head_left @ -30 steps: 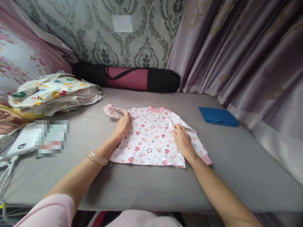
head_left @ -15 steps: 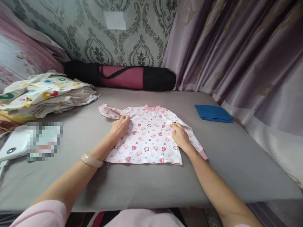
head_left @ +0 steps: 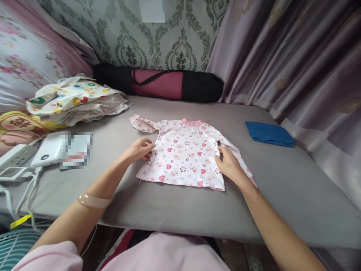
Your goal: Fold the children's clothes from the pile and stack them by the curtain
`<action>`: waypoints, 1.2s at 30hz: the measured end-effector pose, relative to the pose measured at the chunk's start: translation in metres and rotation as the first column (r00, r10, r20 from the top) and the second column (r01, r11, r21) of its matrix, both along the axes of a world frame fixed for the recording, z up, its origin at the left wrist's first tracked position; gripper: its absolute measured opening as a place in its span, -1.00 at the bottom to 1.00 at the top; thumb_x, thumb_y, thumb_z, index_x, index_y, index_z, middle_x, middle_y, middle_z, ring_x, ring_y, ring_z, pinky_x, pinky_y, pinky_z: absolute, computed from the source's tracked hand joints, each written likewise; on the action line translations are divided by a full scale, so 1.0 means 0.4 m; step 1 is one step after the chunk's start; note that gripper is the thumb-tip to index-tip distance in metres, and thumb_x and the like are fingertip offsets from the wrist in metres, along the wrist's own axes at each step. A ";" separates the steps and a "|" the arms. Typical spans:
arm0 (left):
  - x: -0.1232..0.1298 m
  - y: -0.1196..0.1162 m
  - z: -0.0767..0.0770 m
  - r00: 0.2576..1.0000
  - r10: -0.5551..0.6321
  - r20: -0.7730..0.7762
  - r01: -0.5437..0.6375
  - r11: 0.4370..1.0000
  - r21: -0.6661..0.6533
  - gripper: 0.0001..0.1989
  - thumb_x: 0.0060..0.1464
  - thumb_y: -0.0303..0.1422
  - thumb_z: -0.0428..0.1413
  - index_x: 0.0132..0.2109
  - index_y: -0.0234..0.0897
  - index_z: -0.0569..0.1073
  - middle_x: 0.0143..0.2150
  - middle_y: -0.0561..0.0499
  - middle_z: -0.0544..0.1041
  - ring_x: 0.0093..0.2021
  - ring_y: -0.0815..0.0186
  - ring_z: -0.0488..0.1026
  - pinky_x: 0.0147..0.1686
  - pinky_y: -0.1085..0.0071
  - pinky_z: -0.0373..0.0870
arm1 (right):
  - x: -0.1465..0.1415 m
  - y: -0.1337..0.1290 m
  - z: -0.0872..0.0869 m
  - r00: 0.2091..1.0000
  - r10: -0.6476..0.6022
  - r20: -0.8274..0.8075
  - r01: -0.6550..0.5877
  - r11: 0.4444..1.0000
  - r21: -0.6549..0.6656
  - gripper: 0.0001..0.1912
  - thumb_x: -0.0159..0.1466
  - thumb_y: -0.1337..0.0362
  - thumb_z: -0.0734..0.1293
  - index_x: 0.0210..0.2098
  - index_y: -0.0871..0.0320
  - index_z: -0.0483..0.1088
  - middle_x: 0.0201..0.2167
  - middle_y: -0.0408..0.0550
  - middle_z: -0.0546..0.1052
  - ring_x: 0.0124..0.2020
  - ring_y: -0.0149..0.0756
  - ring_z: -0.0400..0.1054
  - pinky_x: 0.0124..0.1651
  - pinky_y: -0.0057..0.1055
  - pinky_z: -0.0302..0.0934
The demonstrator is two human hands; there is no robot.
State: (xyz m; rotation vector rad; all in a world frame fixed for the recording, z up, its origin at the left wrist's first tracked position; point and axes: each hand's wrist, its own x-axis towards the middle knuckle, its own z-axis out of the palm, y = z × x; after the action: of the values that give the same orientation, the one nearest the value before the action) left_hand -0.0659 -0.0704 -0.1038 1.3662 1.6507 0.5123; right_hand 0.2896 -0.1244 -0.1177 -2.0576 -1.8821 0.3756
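Observation:
A small white long-sleeved shirt [head_left: 186, 154] with a pink collar and a print of hearts and flowers lies spread flat, collar away from me. My left hand [head_left: 140, 149] is at its left side edge, fingers loosely bent and apart, fingertips touching or just beside the cloth. On the opposite edge, below the right sleeve, rests my right hand [head_left: 229, 163], thumb and forefinger apart against the fabric. The left sleeve bends outward with its pink cuff up; the right sleeve slants down, partly hidden behind my right hand.
The shirt lies on a grey-covered surface [head_left: 180, 210]. A folded blue cloth [head_left: 269, 134] is at right, a black and maroon long bag [head_left: 158, 84] at the back. Piled patterned fabric [head_left: 79, 99], a white power bank [head_left: 50, 148] and a power strip [head_left: 17, 156] with cables occupy the left.
Both hands have slid off the shirt's front to its side edges, the left outward and the right outward and lower. My view has shifted left and down.

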 end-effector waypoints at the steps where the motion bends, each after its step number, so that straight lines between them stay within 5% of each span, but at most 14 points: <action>1: -0.005 -0.022 0.008 0.999 0.004 0.038 -0.003 0.999 -0.049 -0.53 -0.02 -0.09 0.14 -0.05 -0.34 0.37 -0.41 0.01 0.48 -0.49 0.31 0.44 -0.49 0.41 0.35 | 0.003 -0.016 0.001 0.999 -0.023 -0.035 0.022 1.000 -0.021 -0.50 0.29 0.23 0.19 0.20 0.22 0.25 0.10 0.16 0.43 0.09 -0.10 0.33 0.10 -0.26 0.18; 6: -0.016 -0.093 0.016 0.998 -0.050 -0.044 0.047 0.997 -0.060 -0.53 -0.10 0.05 0.14 -0.33 -0.32 0.44 -0.52 0.08 0.39 -0.57 0.42 0.24 -0.57 0.46 0.11 | -0.009 -0.098 0.016 0.986 -0.088 -0.139 0.063 0.983 -0.171 -0.45 0.25 0.12 0.22 0.20 0.13 0.22 -0.32 -0.09 0.54 -0.30 -0.22 0.42 -0.24 -0.35 0.21; 13: -0.009 -0.098 0.002 0.972 -0.158 -0.173 0.163 0.986 0.016 -0.57 -0.12 0.04 0.10 -0.42 -0.29 0.46 -0.54 0.08 0.36 -0.49 0.36 0.25 -0.52 0.46 0.09 | -0.007 -0.149 0.040 0.983 -0.005 -0.184 -0.032 0.980 -0.196 -0.47 0.26 0.11 0.17 0.21 0.07 0.22 -0.66 -0.29 0.32 -0.52 -0.29 0.27 -0.38 -0.40 0.07; 18: -0.015 -0.105 -0.002 0.976 -0.041 -0.215 0.071 0.989 0.133 -0.63 -0.07 -0.02 0.06 -0.40 -0.27 0.40 -0.48 0.05 0.43 -0.45 0.33 0.32 -0.49 0.47 0.18 | 0.015 -0.162 0.047 0.953 0.043 -0.298 -0.116 0.966 -0.231 -0.50 0.27 0.11 0.17 0.18 0.07 0.27 -0.68 -0.34 0.22 -0.59 -0.36 0.15 -0.45 -0.42 0.00; 24: 0.001 -0.124 0.007 0.983 0.048 -0.180 -0.044 0.999 0.023 -0.58 -0.06 0.06 0.06 -0.28 -0.22 0.34 -0.51 0.08 0.40 -0.57 0.35 0.28 -0.64 0.49 0.10 | 0.025 -0.159 0.051 0.971 0.071 -0.229 -0.136 0.950 -0.280 -0.59 0.28 0.09 0.17 0.04 0.06 0.42 -0.63 -0.27 0.29 -0.55 -0.35 0.20 -0.46 -0.42 -0.05; 33: -0.067 -0.149 -0.001 0.843 -0.158 -0.515 0.234 0.969 0.085 -0.62 0.09 0.03 0.01 -0.20 -0.19 0.36 -0.36 -0.02 0.51 -0.37 0.19 0.44 -0.43 0.37 0.24 | 0.047 -0.156 0.094 0.976 0.207 -0.068 -0.218 0.911 -0.350 -0.60 0.29 0.12 0.18 0.08 -0.02 0.41 -0.58 -0.22 0.39 -0.51 -0.31 0.27 -0.46 -0.43 -0.03; 36: -0.059 -0.115 0.016 0.782 -0.187 -0.595 0.361 0.914 0.187 -0.70 0.15 -0.06 0.00 -0.17 -0.19 0.36 -0.35 -0.02 0.51 -0.34 0.18 0.43 -0.38 0.34 0.25 | 0.025 -0.122 0.133 0.957 0.289 0.008 -0.270 0.904 -0.331 -0.70 0.31 0.18 0.17 -0.14 0.02 0.51 -0.56 -0.18 0.42 -0.50 -0.31 0.29 -0.44 -0.42 -0.02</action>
State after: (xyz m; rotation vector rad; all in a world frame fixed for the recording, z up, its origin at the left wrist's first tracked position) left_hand -0.0893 -0.1164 -0.0974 2.1039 1.8296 0.1741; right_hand 0.2997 -0.1733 -0.0646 -2.0081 -2.2897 0.7545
